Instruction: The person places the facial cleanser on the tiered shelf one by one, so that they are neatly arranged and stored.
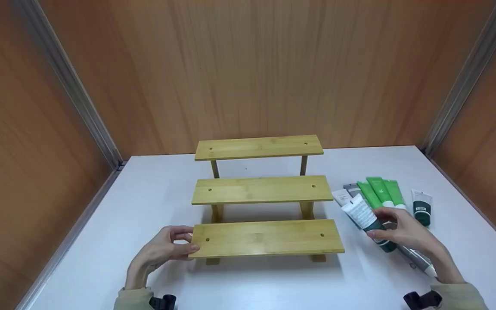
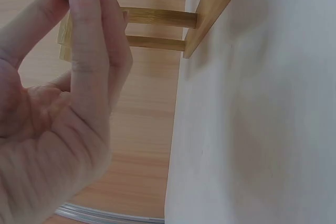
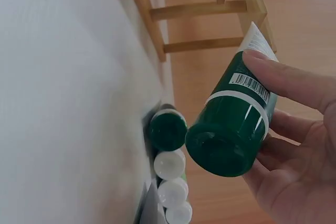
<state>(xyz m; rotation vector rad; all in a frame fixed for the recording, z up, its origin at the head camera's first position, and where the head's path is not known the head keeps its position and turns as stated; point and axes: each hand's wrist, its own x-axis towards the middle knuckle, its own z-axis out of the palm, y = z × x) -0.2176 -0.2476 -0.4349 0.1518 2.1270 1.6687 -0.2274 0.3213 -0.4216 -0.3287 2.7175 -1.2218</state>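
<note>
1. The right hand (image 1: pixel 407 232) pinches a white and dark green tube (image 1: pixel 360 213) between thumb and fingers, holding it tilted, its white end towards the stand.
2. The left hand (image 1: pixel 162 249) grips the left end of the lowest board of the three-step wooden stand (image 1: pixel 265 239), thumb on top. The two hands are well apart, one either side of the stand.
3. Under and beyond the right hand lie more tubes: green ones (image 1: pixel 377 190) side by side, a grey one (image 1: pixel 416 258) passing beneath the wrist, and another white and dark green tube (image 1: pixel 422 209) to the right. The held tube and the hand cover part of this group.
4. The stand is near the middle of the white table (image 1: pixel 80 275), with wood-grain walls (image 1: pixel 248 69) behind and at both sides, and metal strips (image 1: pixel 73 86) in the corners.
5. The right wrist view alone shows the held tube's barcode (image 3: pixel 251 86) and the round ends of the caps (image 3: pixel 170 164) in a row, apart from it.
6. The left wrist view shows crossbars (image 2: pixel 160 18) between the stand's legs, partly behind the fingers.
</note>
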